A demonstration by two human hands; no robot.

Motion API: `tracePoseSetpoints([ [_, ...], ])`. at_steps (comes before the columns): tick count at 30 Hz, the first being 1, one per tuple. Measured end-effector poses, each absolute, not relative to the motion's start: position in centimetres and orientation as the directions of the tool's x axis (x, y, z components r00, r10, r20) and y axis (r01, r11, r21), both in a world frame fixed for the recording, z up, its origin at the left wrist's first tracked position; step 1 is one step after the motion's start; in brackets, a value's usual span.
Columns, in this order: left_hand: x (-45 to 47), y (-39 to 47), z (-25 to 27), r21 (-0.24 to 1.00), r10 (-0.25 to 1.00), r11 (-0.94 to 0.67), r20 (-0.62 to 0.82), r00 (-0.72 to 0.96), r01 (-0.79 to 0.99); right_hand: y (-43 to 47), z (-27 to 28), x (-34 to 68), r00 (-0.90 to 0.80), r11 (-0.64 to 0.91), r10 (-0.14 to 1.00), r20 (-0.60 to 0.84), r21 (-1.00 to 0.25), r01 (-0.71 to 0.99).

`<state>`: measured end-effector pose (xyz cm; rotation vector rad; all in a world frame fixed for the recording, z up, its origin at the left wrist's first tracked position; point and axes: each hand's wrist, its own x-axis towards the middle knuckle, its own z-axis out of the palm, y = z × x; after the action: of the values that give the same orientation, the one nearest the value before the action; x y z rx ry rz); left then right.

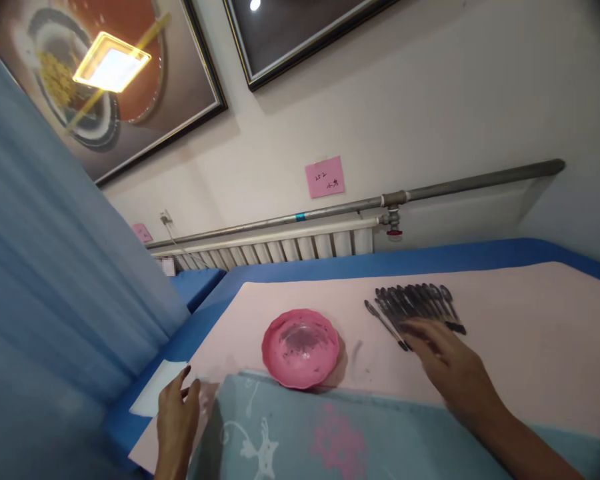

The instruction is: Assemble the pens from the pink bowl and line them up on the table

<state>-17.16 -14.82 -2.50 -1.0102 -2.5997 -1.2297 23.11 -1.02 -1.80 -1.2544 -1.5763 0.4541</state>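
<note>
My left hand (177, 413) is over the left edge of the pink sheet, fingers apart, with nothing visible in it. A white sheet of paper (153, 393) lies beside it. My right hand (445, 360) is at the lower ends of a row of slender dark sticks (413, 303) with rounded, spoon-like tops. Its thumb and fingers are apart, and no held thing shows; whether the fingertips touch the sticks is unclear. One more stick (380, 320) lies slanted, slightly apart, left of the row. A pink scalloped dish (275, 363) with dark smears inside stands between my hands.
A pale pink sheet (520, 320) covers the blue bed-like surface (325, 268). Light blue patterned cloth (400, 440) lies along the near side. A blue curtain (55, 267) hangs at left. Behind are a radiator (300, 248), a pipe (470, 183) and a pink note (325, 177).
</note>
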Motion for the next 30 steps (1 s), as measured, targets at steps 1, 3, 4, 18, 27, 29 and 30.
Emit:
tracePoseSetpoints([
  [1, -17.0, -14.8, -2.6, 0.581, 0.546, 0.487, 0.380, -0.747, 0.652, -0.9, -2.0, 23.2, 0.075, 0.393, 0.869, 0.488, -0.776, 0.494],
  [3, -15.7, -13.9, -2.7, 0.518, 0.609, 0.481, 0.383, -0.694, 0.708, -0.7, -2.3, 23.5, 0.086, 0.402, 0.855, 0.512, -0.758, 0.514],
  [4, -14.7, -13.1, -2.7, 0.518, 0.643, 0.463, 0.362, -0.675, 0.719, -0.6, -2.4, 23.7, 0.090, 0.395, 0.853, 0.514, -0.748, 0.533],
  [18, -5.4, -4.8, -3.6, 0.365, 0.891, 0.429, -0.019, -0.454, 0.826, 1.7, -4.3, 24.2, -0.174, 0.322, 0.925, 0.337, -0.458, 0.829],
  [27, -1.9, -2.8, -2.4, 0.249, 0.918, 0.385, -0.002, -0.397, 0.889, 2.7, -4.5, 22.6, -0.245, 0.306, 0.935, 0.258, -0.232, 0.923],
  [29, -1.3, -2.1, -1.2, 0.193, 0.913, 0.380, 0.075, -0.400, 0.905, 2.7, -4.5, 22.5, -0.254, 0.308, 0.934, 0.250, -0.208, 0.928],
  [30, -0.9, -1.7, -0.5, 0.191, 0.912, 0.368, 0.118, -0.393, 0.910, 2.7, -4.5, 22.5, -0.261, 0.312, 0.933, 0.246, -0.198, 0.929],
])
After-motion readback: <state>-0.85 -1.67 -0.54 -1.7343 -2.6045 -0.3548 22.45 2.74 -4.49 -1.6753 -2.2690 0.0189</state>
